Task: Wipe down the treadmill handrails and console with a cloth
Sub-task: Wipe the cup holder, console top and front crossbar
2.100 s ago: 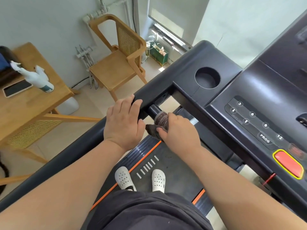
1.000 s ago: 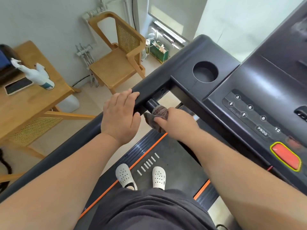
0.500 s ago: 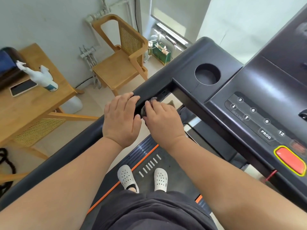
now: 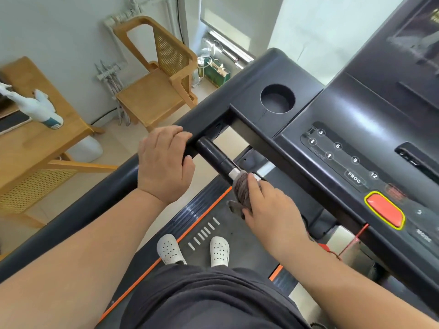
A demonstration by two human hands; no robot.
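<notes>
- Your left hand [image 4: 164, 162] is curled over the top of the black handrail [image 4: 71, 217], fingers wrapped down its far side, gripping it just short of the corner where it joins the console [image 4: 356, 110].
- Your right hand [image 4: 270, 210] is closed around the brown cloth [image 4: 242, 188], holding it wrapped round the short bar [image 4: 211, 153] that sticks out from that corner; one end of the cloth hangs loose below your fingers.
- The cloth sits on the near part of the bar, touching a silver band [image 4: 234, 173], with bare black bar between it and your left hand.
- The console is glossy black, with a round cup holder [image 4: 277, 98], numbered buttons and a red button [image 4: 383, 210] ringed in yellow.
- Below you lies the grey belt [image 4: 249, 233] with an orange stripe along its edge, and your white shoes [image 4: 169, 249] stand on it.
- To your left, a wooden table [image 4: 35, 148] carries a white spray bottle [image 4: 40, 105] and a phone [image 4: 11, 121].
- A wooden chair [image 4: 154, 91] with a woven back stands on the pale floor by the wall, near the window.
</notes>
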